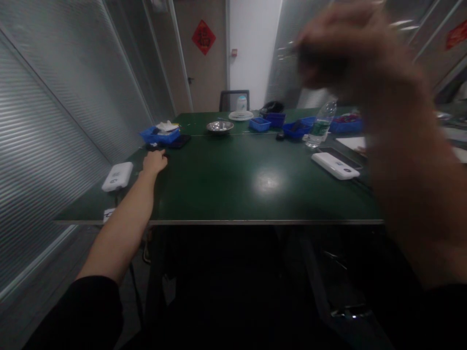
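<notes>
My left hand (154, 161) reaches over the left side of the green table (226, 180). Its fingers look curled, and a dark patch shows between them; I cannot make out what it is. Just beyond it lie a flat black object (180, 141) and a blue tray (160, 137) holding white tissue and other small items. Close to the camera, my right hand (339, 53) is raised high at the upper right, smeared by motion. Its fingers look closed like a fist, and anything inside them is hidden. Behind my right hand and forearm stands a clear water bottle (321, 125) with a green label.
A white device (117, 176) lies at left, another white device (334, 166) at right beside a dark phone-like slab (340, 157). A shiny metal bowl (219, 127), a white basket (241, 115) and several blue trays stand farther back. The table's front edge (233, 222) crosses ahead.
</notes>
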{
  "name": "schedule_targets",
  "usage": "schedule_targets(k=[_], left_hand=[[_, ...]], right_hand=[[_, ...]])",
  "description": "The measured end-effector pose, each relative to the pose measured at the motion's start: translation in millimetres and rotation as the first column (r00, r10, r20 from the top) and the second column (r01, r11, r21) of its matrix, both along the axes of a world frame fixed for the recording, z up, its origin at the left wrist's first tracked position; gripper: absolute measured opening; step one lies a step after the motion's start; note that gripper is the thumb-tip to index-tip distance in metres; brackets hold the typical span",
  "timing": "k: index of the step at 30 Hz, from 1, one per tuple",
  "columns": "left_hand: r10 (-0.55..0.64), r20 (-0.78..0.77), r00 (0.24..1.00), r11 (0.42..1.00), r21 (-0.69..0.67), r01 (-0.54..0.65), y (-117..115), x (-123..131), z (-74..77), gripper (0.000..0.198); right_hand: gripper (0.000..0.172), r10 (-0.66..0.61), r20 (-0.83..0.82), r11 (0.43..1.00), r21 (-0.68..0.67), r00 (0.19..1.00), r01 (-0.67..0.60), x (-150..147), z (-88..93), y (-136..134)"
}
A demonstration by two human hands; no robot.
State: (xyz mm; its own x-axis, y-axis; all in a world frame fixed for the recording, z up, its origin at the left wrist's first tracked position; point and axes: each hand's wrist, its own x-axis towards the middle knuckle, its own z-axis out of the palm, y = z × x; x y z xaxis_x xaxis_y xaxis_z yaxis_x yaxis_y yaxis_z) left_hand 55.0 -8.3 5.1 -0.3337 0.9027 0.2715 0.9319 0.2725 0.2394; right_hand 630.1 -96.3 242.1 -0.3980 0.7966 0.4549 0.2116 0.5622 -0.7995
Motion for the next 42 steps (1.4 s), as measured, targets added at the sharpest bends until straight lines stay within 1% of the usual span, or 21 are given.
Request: schedule_targets(k=[1, 2, 3, 5, 7, 8, 10, 12, 13, 15, 17, 18, 20, 21, 23, 25, 27, 29, 33, 38, 42], left_hand=[[-0.003, 0.012, 1.0, 1.0, 0.013, 0.003, 1, -1, -0.9, 0.053], [-0.009, 0.033, 0.999, 1.0, 0.028, 0.008, 2, -1, -1.4, 0.049], [-0.014, 0.063, 0.998, 0.999, 0.047, 0.011, 3, -2, -1.7, 0.045], [-0.007, 0.142, 0.99, 0.997, 0.081, -0.005, 5, -5, -1.4, 0.039], [0.012, 0.241, 0.97, 0.994, 0.102, -0.038, 5, -7, -0.5, 0.035], [0.021, 0.295, 0.955, 0.993, 0.109, -0.056, 5, -8, 0.1, 0.033], [0.022, 0.395, 0.919, 0.991, 0.113, -0.072, 5, -8, 1.5, 0.032], [-0.011, 0.465, 0.885, 0.992, 0.117, -0.049, 4, -4, 4.2, 0.033], [-0.039, 0.487, 0.873, 0.994, 0.112, -0.018, 3, -1, 6.3, 0.033], [-0.137, 0.509, 0.85, 0.99, 0.082, 0.111, 1, 13, 12.1, 0.033], [-0.272, 0.517, 0.811, 0.955, 0.038, 0.296, -2, 36, 18.9, 0.031], [-0.349, 0.518, 0.781, 0.919, 0.028, 0.393, -4, 50, 22.0, 0.031], [-0.491, 0.51, 0.707, 0.825, 0.012, 0.565, -10, 84, 26.1, 0.031], [-0.561, 0.511, 0.651, 0.767, 0.025, 0.641, -13, 103, 26.7, 0.031], [-0.68, 0.538, 0.498, 0.616, 0.051, 0.786, -21, 138, 25.1, 0.036], [-0.757, 0.555, 0.343, 0.471, 0.101, 0.876, -29, 167, 20.9, 0.04], [-0.805, 0.539, 0.248, 0.383, 0.154, 0.911, -36, 185, 16.4, 0.041], [-0.837, 0.503, 0.215, 0.35, 0.19, 0.917, -40, 194, 13.2, 0.039], [-0.866, 0.454, 0.212, 0.332, 0.202, 0.921, -42, 193, 12.3, 0.035], [-0.882, 0.408, 0.236, 0.333, 0.184, 0.925, -40, 191, 11.6, 0.036], [-0.889, 0.387, 0.246, 0.335, 0.181, 0.925, -39, 192, 8.4, 0.038]], right_hand=[[0.037, 0.038, 0.019, 0.999, 0.016, 0.999, -0.038, -16, -9.4, -1], [0.031, 0.074, 0.051, 0.997, 0.02, 0.996, -0.075, -31, -25.5, 0], [0.03, 0.107, 0.087, 0.994, 0.007, 0.99, -0.108, -43, -46.7, 3], [0.035, 0.154, 0.152, 0.987, -0.073, 0.976, -0.144, -60, -97.1, 15], [0.04, 0.187, 0.23, 0.979, -0.12, 0.955, -0.163, -65, -145.5, 33], [0.041, 0.194, 0.28, 0.978, -0.128, 0.94, -0.164, -64, -165.4, 41], [0.039, 0.21, 0.385, 0.976, -0.131, 0.899, -0.172, -61, -194.0, 53], [0.035, 0.217, 0.448, 0.976, -0.118, 0.867, -0.183, -59, -209.4, 59], [0.034, 0.195, 0.46, 0.981, -0.09, 0.866, -0.173, -59, -213.8, 59], [0.034, 0.139, 0.477, 0.989, -0.03, 0.868, -0.143, -62, -219.3, 57], [0.033, 0.056, 0.494, 0.994, 0.054, 0.868, -0.095, -67, -223.4, 52], [0.032, 0.026, 0.499, 0.993, 0.087, 0.866, -0.08, -69, -225.3, 50], [0.03, -0.015, 0.501, 0.985, 0.154, 0.865, -0.072, -74, -228.4, 45], [0.03, -0.024, 0.504, 0.979, 0.189, 0.863, -0.083, -75, -229.3, 42], [0.03, -0.034, 0.508, 0.961, 0.253, 0.861, -0.111, -78, -229.9, 38], [0.031, -0.028, 0.509, 0.946, 0.291, 0.86, -0.142, -79, -228.8, 34], [0.031, -0.019, 0.498, 0.938, 0.309, 0.867, -0.157, -80, -226.8, 31], [0.03, -0.011, 0.484, 0.937, 0.311, 0.875, -0.16, -81, -224.7, 28], [0.027, 0.011, 0.463, 0.942, 0.292, 0.886, -0.164, -81, -220.7, 22], [0.026, 0.038, 0.438, 0.939, 0.293, 0.898, -0.182, -81, -221.0, 21], [0.028, 0.041, 0.468, 0.918, 0.331, 0.883, -0.218, -81, -225.8, 24]])
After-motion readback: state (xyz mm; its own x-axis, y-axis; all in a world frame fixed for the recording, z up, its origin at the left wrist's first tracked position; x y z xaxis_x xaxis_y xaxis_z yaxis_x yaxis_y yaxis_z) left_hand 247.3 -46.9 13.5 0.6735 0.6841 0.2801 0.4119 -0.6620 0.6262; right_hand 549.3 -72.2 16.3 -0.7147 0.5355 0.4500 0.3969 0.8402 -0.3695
